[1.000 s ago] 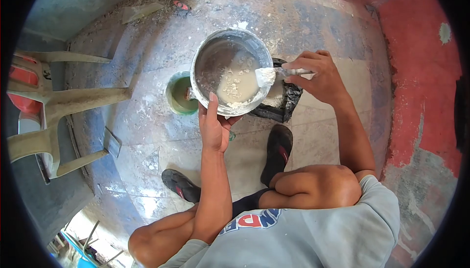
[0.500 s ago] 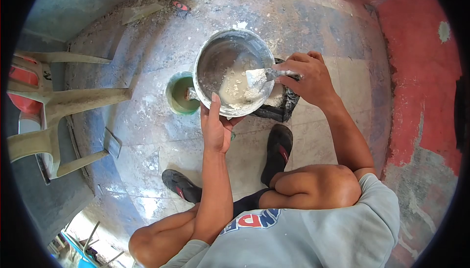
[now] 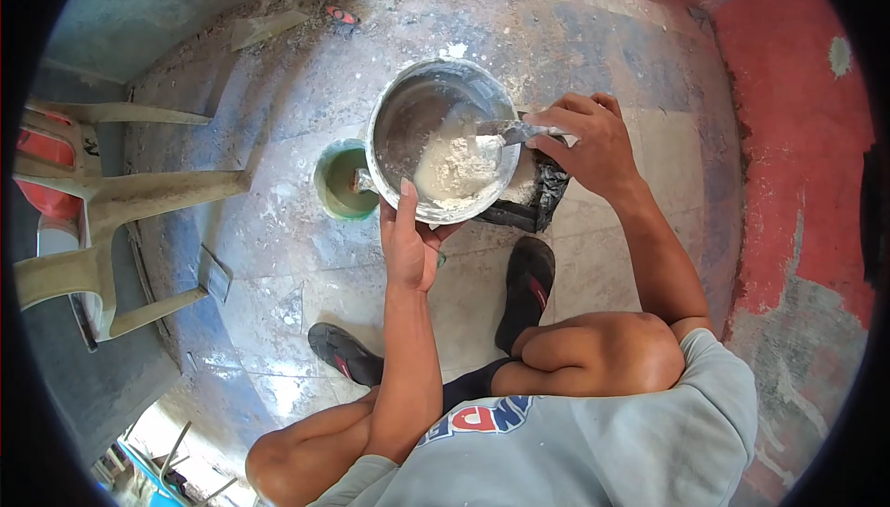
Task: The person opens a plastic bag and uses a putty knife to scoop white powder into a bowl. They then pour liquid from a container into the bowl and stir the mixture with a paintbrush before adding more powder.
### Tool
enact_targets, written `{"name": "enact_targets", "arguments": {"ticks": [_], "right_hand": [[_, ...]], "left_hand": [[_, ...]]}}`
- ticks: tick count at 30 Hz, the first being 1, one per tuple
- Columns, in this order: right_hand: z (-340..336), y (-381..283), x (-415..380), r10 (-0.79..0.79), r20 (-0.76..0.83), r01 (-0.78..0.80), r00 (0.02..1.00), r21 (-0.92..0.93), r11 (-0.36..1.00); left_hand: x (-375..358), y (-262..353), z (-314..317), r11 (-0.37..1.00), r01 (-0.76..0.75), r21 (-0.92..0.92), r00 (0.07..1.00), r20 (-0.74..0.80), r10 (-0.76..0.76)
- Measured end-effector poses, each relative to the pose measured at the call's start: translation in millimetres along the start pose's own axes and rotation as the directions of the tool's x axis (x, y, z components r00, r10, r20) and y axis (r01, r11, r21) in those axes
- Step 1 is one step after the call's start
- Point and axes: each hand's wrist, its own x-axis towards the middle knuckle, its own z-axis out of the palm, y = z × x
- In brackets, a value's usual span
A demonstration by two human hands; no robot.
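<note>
My left hand (image 3: 410, 243) grips the near rim of a round, whitish-crusted bucket (image 3: 378, 150), its thumb over the edge and fingers underneath. Inside lie pale powder (image 3: 459, 169) and a milky liquid, towards the right side. My right hand (image 3: 593, 141) pinches the handle of a putty knife (image 3: 501, 130) over the right rim. The knife's blade is tipped edge-up above the powder. Below the bucket's right side, an open black plastic bag (image 3: 533, 210) with pale powder in it is partly hidden.
Left of the bucket stands a green container (image 3: 336, 201) of murky water with a handled tool (image 3: 362, 180) in it. A plastic chair (image 3: 130, 187) lies at the left. Against the right side rises a red wall (image 3: 788, 136). A small red object (image 3: 342, 15) lies farther back.
The putty knife has turned from flat and powder-laden to edge-up. Its powder has dropped onto the heap in the bucket. My left hand keeps its hold.
</note>
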Motion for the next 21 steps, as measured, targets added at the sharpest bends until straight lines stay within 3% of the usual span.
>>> {"name": "enact_targets", "arguments": {"ticks": [6,8,11,14,16,18,21], "right_hand": [[1.4,0.8,-2.4,0.026,-0.007,-0.026,1.0,-0.027,0.999],[5.7,3.4,0.3,-0.082,-0.17,0.055,0.982,-0.157,0.986],[7.7,2.8,2.7,-0.19,-0.253,0.123,0.949,-0.258,0.958],[-3.2,5.8,5.8,-0.197,-0.351,0.089,0.916,-0.301,0.95],[-14.6,12.2,4.9,-0.182,-0.356,0.08,0.917,-0.284,0.956],[-23.3,24.3,-0.9,-0.038,-0.316,-0.021,0.948,-0.182,0.983],[-24.8,50.5,-18.7,0.071,-0.143,-0.092,0.987,-0.143,0.985]], "left_hand": [[0.2,0.0,-0.6,1.0,-0.004,0.0,1.0,0.008,0.004],[-0.4,-0.6,-0.7,1.0,0.003,0.006,1.0,0.0,-0.003],[0.4,1.7,0.3,1.0,0.005,0.021,1.0,-0.003,-0.004],[0.8,-0.4,-1.3,1.0,0.003,0.017,1.0,-0.003,-0.003],[1.1,-0.5,-3.0,1.0,0.001,0.01,1.0,-0.009,-0.001],[1.3,0.8,-3.7,1.0,-0.006,0.024,0.999,-0.039,0.007],[2.0,1.7,-5.6,1.0,-0.022,0.02,0.999,-0.048,0.023]]}}
